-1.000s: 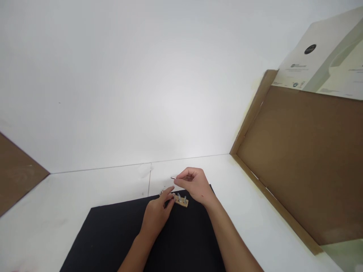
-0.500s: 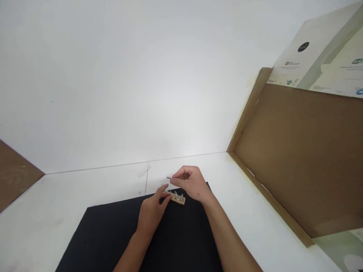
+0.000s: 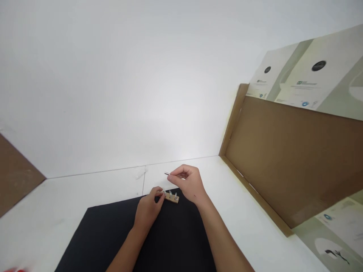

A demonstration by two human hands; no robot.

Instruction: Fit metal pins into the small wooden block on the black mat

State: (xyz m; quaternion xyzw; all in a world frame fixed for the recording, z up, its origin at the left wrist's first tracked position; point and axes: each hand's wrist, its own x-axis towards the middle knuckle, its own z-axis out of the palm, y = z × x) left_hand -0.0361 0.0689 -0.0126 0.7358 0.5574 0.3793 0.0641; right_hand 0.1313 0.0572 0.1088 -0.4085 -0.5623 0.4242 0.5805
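On the black mat (image 3: 176, 238) near its far edge lies a small wooden strip (image 3: 172, 198) with several metal bolts (image 3: 170, 194) standing up from it. The fingers of my left hand (image 3: 148, 209) are closed on the strip's left end and hide part of it, along with the bolt there. My right hand (image 3: 187, 183) is raised above the strip, apart from it. Between its thumb and fingertips is a short, thin metal rod (image 3: 167, 173) whose tip points left. Its other end is hidden in the fingers.
The white table (image 3: 113, 186) meets a white wall (image 3: 127, 94) behind the mat. A brown cardboard panel (image 3: 297, 158) with a raised rim stands to the right, with printed sheets (image 3: 300, 75) above it. Another brown panel (image 3: 18, 173) is at left. Something red (image 3: 18, 270) shows at the bottom-left edge.
The view has turned slightly to the right. My left hand and the strip sit a little farther left in view. My right hand still holds the rod, nearly unchanged.
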